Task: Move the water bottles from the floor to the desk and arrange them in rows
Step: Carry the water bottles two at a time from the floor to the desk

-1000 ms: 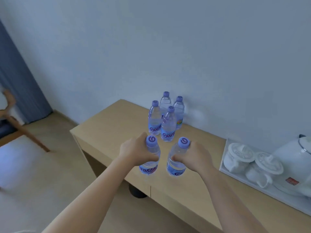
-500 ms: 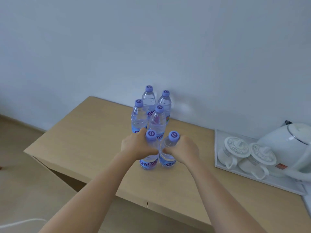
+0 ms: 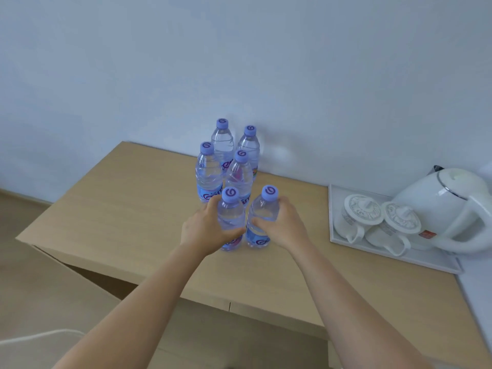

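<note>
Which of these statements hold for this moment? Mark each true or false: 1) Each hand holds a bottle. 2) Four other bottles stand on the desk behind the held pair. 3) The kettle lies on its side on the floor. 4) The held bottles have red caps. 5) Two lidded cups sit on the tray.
1) True: the left hand grips the left front bottle, the right hand grips the right front bottle.
2) True: four standing bottles stay ungripped on the desk.
3) False: the kettle stands upright at the tray's right end.
4) False: their caps are purple.
5) True: two lidded cups sit on the tray.
</note>
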Motion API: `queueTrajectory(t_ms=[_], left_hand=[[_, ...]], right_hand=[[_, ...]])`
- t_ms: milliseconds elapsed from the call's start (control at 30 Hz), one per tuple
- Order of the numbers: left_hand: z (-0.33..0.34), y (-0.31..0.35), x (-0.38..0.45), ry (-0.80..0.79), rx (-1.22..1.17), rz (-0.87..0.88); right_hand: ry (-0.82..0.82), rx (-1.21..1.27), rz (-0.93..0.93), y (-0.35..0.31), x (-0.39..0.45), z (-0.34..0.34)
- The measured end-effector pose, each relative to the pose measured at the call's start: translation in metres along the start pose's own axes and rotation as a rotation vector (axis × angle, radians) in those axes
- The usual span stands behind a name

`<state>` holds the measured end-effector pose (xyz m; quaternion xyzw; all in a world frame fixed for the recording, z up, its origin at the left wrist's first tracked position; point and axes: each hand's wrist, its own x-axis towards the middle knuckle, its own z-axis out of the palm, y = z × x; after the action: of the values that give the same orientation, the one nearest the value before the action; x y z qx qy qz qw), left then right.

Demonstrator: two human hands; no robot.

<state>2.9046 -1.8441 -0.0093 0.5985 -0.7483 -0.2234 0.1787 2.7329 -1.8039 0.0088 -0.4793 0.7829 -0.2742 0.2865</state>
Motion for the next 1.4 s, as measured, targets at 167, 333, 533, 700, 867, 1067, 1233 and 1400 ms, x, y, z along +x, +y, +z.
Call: queueTrajectory(t_ms=[167, 333, 533, 700, 867, 1067, 1233, 1400], left_hand=[[0.011, 0.002, -0.026, 0.024, 0.004, -0.12], [0.019, 0.013, -0.063, 0.034, 0.109, -0.132], [0.041, 0.05, -0.125, -0.034, 0.126, -0.052], [0.079, 0.095, -0.201, -0.15, 0.083, 0.111], [0.125, 0.14, -0.281, -0.285, 0.095, 0.307], [0.18, 0.197, -0.351, -0.444, 0.136, 0.51], [0.22, 0.258, -0.394, -0.58, 0.17, 0.681], [0.262, 0.323, -0.431, -0.683, 0.173, 0.855]], right_hand=[[0.021, -0.055, -0.01, 0.017, -0.023, -0.002], [0.028, -0.078, -0.021, 0.032, -0.061, -0.01], [0.021, -0.087, 0.068, 0.086, -0.136, -0.031], [0.063, -0.015, 0.164, 0.147, -0.221, -0.055], [0.148, 0.044, 0.289, 0.21, -0.31, -0.073], [0.277, 0.081, 0.517, 0.29, -0.396, -0.102], [0.404, 0.141, 0.644, 0.349, -0.452, -0.136], [0.546, 0.233, 0.745, 0.398, -0.494, -0.172]])
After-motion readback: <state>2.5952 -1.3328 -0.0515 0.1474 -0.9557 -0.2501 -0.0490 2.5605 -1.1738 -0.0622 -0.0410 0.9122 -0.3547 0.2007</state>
